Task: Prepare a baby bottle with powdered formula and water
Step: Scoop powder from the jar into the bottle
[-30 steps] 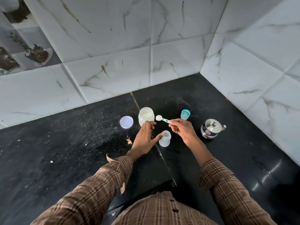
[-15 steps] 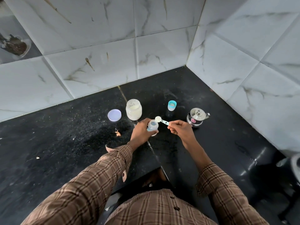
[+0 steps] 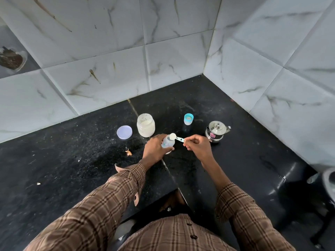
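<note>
My left hand is wrapped around the baby bottle, grip closed on its body, and my right hand pinches the handle of the scoop between fingertips and thumb. Half a second ago the scoop bowl sat just short of the bottle's mouth; now it sits right over the opening, touching or nearly touching the rim. A second ago my left hand was only reaching for the bottle, with the scoop up near the jar. I judge the powder is about to be tipped in, so the dosing step is under way and water has yet to follow.

The bottle stands close to upright on the tabletop, mouth up, its long axis leaning slightly away from me. The scoop lies nearly level, its long axis running from my right hand toward the left, bowl end over the bottle.

Further out, the open formula jar stands just behind my left hand, with its lid lying flat beside it. The teal cap and the small steel kettle stand farther right, well clear of the bottle.
</note>
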